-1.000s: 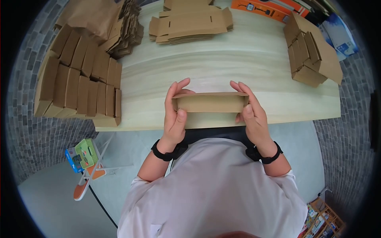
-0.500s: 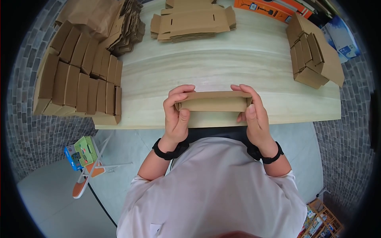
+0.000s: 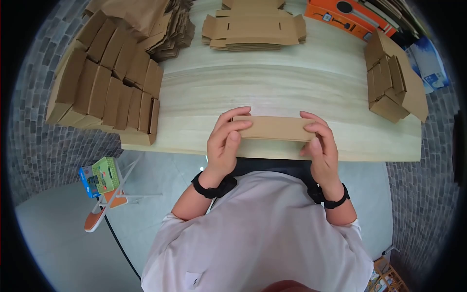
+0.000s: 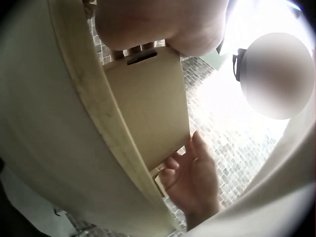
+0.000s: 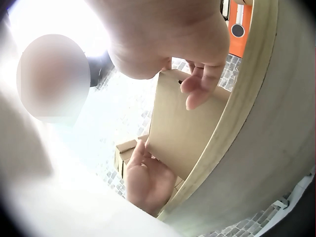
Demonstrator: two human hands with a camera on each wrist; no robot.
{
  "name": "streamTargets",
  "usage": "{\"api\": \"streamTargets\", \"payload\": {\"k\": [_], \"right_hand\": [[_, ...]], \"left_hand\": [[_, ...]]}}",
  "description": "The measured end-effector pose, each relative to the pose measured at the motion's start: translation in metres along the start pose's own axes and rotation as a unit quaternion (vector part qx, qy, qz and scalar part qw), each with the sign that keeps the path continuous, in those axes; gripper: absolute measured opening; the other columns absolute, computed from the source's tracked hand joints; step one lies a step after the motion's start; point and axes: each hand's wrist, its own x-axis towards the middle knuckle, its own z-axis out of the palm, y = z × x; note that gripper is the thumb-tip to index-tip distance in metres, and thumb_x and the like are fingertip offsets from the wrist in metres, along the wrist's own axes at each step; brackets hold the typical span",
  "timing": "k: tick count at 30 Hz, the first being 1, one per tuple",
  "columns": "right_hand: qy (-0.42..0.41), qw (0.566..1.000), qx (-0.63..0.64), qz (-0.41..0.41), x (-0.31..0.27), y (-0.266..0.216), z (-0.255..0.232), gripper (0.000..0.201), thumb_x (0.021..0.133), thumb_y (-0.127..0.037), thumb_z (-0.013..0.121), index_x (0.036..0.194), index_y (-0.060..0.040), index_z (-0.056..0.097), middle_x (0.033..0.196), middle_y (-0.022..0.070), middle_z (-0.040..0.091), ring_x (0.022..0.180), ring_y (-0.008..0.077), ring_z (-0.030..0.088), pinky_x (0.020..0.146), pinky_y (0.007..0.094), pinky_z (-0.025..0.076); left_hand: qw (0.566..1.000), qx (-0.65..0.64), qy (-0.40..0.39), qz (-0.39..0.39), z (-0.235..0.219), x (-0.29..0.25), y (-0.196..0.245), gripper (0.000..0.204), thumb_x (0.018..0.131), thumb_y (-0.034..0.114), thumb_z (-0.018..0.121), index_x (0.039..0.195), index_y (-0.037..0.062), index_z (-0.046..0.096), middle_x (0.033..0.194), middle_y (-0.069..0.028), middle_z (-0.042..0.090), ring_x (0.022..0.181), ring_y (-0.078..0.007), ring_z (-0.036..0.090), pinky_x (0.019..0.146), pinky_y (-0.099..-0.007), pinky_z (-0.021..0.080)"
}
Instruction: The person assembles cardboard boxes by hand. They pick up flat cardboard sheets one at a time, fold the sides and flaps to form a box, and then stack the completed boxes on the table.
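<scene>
A small brown cardboard box is held between both hands near the table's front edge, its upper side covered by a flat panel. My left hand grips the left end, fingers bent over the top and thumb on the near side. At the other end my right hand holds the box, its fingertips on the top corner and its thumb at the near side. In the left wrist view the broad face of the box shows a dark slot close to the left hand. The right wrist view shows the same broad face, partly behind the right fingers.
Several folded boxes stand in rows on the left of the table. Flat cardboard blanks lie stacked at the back, with more flattened cardboard beside them. An open carton holding small boxes stands right, near an orange box.
The top panel has come down over the box's open side, hiding the inside. Both hands' fingers have moved onto the top. The head view has shifted, so the table things appear farther right.
</scene>
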Motion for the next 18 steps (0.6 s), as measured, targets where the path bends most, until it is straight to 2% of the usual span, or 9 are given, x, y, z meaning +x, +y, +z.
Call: {"api": "streamTargets", "payload": {"k": [3,7,8,10,11,13,15,16,18], "right_hand": [[0.0,0.999,0.045,0.022,-0.001,0.001,0.0,0.03,0.102,-0.023,0.05,0.127,-0.0071,0.052,0.14,0.0149,0.053,0.092,0.0107,0.054,0.069,0.0235,0.05],[0.034,0.994,0.096,0.045,0.001,-0.005,0.002,0.033,0.099,-0.017,0.049,0.131,-0.0074,0.049,0.138,0.0131,0.054,0.086,0.0104,0.054,0.068,0.0237,0.05],[0.024,0.992,0.095,0.085,0.002,-0.009,0.001,0.035,0.098,-0.014,0.049,0.132,-0.0069,0.05,0.137,0.0128,0.055,0.082,0.0102,0.055,0.068,0.0238,0.05],[0.034,0.989,0.082,0.122,0.0,-0.012,-0.004,0.036,0.096,-0.01,0.049,0.132,-0.0064,0.05,0.137,0.0125,0.055,0.079,0.01,0.055,0.069,0.024,0.05],[0.012,0.996,0.053,0.076,0.0,-0.005,-0.007,0.038,0.095,-0.009,0.05,0.132,-0.0062,0.051,0.139,0.0139,0.053,0.079,0.0126,0.058,0.071,0.0256,0.051],[0.001,0.999,0.016,0.034,0.0,-0.006,-0.011,0.039,0.094,-0.007,0.052,0.133,-0.006,0.053,0.14,0.0153,0.052,0.078,0.0153,0.06,0.073,0.0272,0.053],[-0.013,0.981,-0.176,-0.087,0.004,-0.013,-0.01,0.035,0.096,-0.017,0.055,0.129,-0.0055,0.057,0.144,0.0186,0.049,0.09,0.022,0.063,0.074,0.0306,0.054],[-0.007,0.98,-0.179,-0.089,0.003,-0.01,-0.009,0.035,0.096,-0.017,0.055,0.129,-0.0055,0.057,0.144,0.0186,0.049,0.09,0.022,0.063,0.074,0.0306,0.054],[0.008,0.979,-0.195,-0.062,0.0,0.0,-0.003,0.04,0.09,-0.014,0.062,0.129,-0.0063,0.059,0.147,0.0186,0.047,0.091,0.0267,0.063,0.079,0.0337,0.054]], "left_hand": [[0.994,-0.092,0.053,-0.035,0.012,0.004,0.007,0.036,0.103,0.024,0.048,0.131,0.0013,0.046,0.126,-0.0229,0.059,0.115,-0.0284,0.058,0.101,-0.0412,0.044],[0.981,-0.143,0.063,-0.111,0.014,0.007,0.017,0.037,0.103,0.023,0.046,0.131,-0.0014,0.046,0.128,-0.0211,0.059,0.115,-0.0266,0.058,0.103,-0.0391,0.043],[0.981,-0.149,0.056,-0.107,0.01,0.006,0.02,0.037,0.103,0.023,0.046,0.131,-0.0014,0.046,0.128,-0.0211,0.059,0.115,-0.0266,0.058,0.103,-0.0391,0.043],[0.992,0.003,0.025,-0.123,0.006,0.006,0.024,0.043,0.104,0.029,0.049,0.134,-0.0029,0.049,0.136,-0.0195,0.055,0.125,-0.0291,0.054,0.108,-0.0397,0.04],[0.993,-0.012,0.013,-0.113,0.006,0.007,0.022,0.043,0.104,0.029,0.049,0.134,-0.0029,0.049,0.136,-0.0195,0.055,0.125,-0.0291,0.054,0.108,-0.0397,0.04],[0.992,0.117,0.032,-0.038,0.005,0.006,0.018,0.045,0.104,0.032,0.052,0.135,-0.0005,0.054,0.144,-0.0187,0.051,0.132,-0.034,0.05,0.111,-0.041,0.038],[0.99,0.133,0.015,-0.041,0.006,0.004,0.019,0.046,0.104,0.035,0.052,0.134,-0.0001,0.055,0.145,-0.0198,0.05,0.133,-0.035,0.049,0.111,-0.0415,0.038],[0.986,0.16,0.008,-0.046,0.006,0.003,0.019,0.047,0.103,0.037,0.053,0.133,0.0004,0.056,0.146,-0.0209,0.049,0.135,-0.0361,0.048,0.111,-0.0421,0.037],[0.982,0.181,-0.023,-0.053,0.005,-0.002,0.016,0.044,0.103,0.029,0.055,0.137,0.0003,0.052,0.148,-0.0202,0.046,0.135,-0.0344,0.048,0.11,-0.0427,0.039]]}}
